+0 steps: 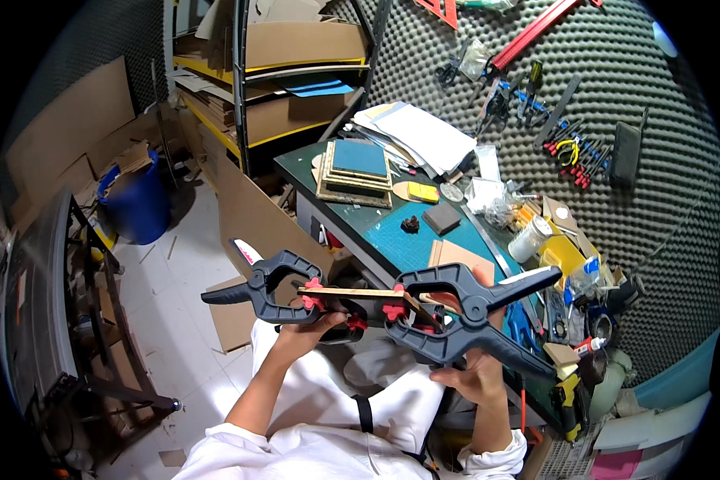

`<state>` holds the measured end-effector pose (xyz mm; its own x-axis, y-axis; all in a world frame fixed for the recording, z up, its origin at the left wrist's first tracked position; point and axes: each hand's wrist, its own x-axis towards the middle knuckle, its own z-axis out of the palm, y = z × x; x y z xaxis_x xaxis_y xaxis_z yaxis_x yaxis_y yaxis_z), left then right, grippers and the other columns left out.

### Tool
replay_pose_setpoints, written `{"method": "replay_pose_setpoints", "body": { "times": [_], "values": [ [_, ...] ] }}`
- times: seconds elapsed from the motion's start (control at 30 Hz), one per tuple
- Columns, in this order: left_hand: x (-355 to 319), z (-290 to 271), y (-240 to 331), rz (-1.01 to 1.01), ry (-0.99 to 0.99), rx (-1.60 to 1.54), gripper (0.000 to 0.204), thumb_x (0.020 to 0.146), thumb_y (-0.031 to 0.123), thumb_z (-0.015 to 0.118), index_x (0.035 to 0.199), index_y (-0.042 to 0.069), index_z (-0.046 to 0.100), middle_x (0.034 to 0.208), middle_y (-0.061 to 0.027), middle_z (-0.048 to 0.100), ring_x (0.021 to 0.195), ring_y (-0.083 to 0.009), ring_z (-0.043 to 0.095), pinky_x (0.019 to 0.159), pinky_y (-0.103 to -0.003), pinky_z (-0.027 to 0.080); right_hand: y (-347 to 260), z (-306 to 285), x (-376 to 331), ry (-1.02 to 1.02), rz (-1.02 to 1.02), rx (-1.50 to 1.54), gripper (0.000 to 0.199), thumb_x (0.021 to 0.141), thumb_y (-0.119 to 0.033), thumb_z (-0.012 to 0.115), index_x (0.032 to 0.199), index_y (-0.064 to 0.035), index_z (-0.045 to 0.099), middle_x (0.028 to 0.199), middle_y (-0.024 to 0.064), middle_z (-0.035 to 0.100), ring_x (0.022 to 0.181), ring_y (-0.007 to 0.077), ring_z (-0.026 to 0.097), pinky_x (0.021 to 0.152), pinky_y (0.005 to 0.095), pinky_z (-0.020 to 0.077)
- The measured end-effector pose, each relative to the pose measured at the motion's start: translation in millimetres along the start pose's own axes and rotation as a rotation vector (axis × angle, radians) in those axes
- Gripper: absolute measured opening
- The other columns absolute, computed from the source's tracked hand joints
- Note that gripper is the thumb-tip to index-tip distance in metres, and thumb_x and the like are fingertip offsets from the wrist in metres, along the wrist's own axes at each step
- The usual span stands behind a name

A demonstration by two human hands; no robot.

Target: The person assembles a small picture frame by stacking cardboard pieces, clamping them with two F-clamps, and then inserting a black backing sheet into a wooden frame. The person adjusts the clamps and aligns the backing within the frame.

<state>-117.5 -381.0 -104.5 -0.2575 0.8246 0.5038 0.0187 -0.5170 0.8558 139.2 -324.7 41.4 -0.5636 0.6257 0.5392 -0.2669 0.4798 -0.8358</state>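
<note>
Your left forearm rises from seven o'clock, its bare hand closed on a thin tan wooden board just toward six o'clock from centre, thumb toward two. From five o'clock, your right hand wraps a black plastic spring clamp with red pads; how tightly, you cannot tell. At least two such clamps show, the other one at eight o'clock. One round blue plastic bin, toward nine, holds brown scraps.
</note>
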Motion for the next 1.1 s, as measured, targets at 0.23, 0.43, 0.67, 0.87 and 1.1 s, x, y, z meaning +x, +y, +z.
{"method": "replay_pose_setpoints", "body": {
  "times": [0.23,0.43,0.67,0.87,1.1],
  "values": [
    [11.4,10.3,44.7,0.187,-0.021,0.327,0.018,0.083,0.008,0.077,0.097,0.002,0.069,0.095,-0.0104,0.073,0.079,-0.0248,0.069,0.073,-0.032,0.054,-10.6,-2.6,-31.8,0.118,0.202,0.034,0.122,0.064,-0.033,0.091,0.153,0.0011,0.015,0.144,0.0206,0.042,0.132,0.0307,0.047,0.109,0.0459,0.0407],
    [2.1,-2.3,47.6,0.168,-0.147,0.508,0.022,0.081,0.001,0.072,0.102,0.003,0.068,0.1,-0.0125,0.073,0.089,-0.0271,0.069,0.079,-0.032,0.054,-0.5,-9.8,-40.5,0.159,0.121,0.064,0.12,0.064,-0.039,0.088,0.153,0.0015,0.017,0.144,0.0208,0.041,0.133,0.0312,0.046,0.11,0.0462,0.039],
    [4.6,-6.4,51.6,0.359,-0.199,0.538,0.034,0.066,0.004,0.079,0.095,0.005,0.061,0.077,-0.0101,0.063,0.062,-0.0293,0.061,0.059,-0.035,0.049,8.5,-13.0,-44.0,0.18,0.104,0.084,0.12,0.065,-0.046,0.085,0.152,0.002,0.019,0.145,0.0212,0.041,0.134,0.0318,0.045,0.112,0.0466,0.037],
    [-34.6,-53.5,-66.1,0.166,-0.614,0.582,0.045,0.1,0.021,0.053,0.14,0.002,0.044,0.127,-0.0176,0.058,0.111,-0.031,0.063,0.096,-0.044,0.054,12.8,-13.5,-42.8,0.187,0.096,0.096,0.119,0.065,-0.052,0.082,0.151,0.0025,0.021,0.146,0.0214,0.04,0.135,0.0323,0.044,0.113,0.0469,0.0353],
    [-23.7,-26.8,-12.5,0.149,-0.414,0.444,0.039,0.092,0.014,0.06,0.128,0.001,0.05,0.115,-0.0164,0.061,0.1,-0.0305,0.064,0.088,-0.041,0.054,16.6,-15.5,-45.6,0.197,0.099,0.098,0.12,0.065,-0.059,0.079,0.151,0.003,0.023,0.146,0.0218,0.039,0.136,0.0328,0.042,0.114,0.0473,0.0333]
  ]
}}
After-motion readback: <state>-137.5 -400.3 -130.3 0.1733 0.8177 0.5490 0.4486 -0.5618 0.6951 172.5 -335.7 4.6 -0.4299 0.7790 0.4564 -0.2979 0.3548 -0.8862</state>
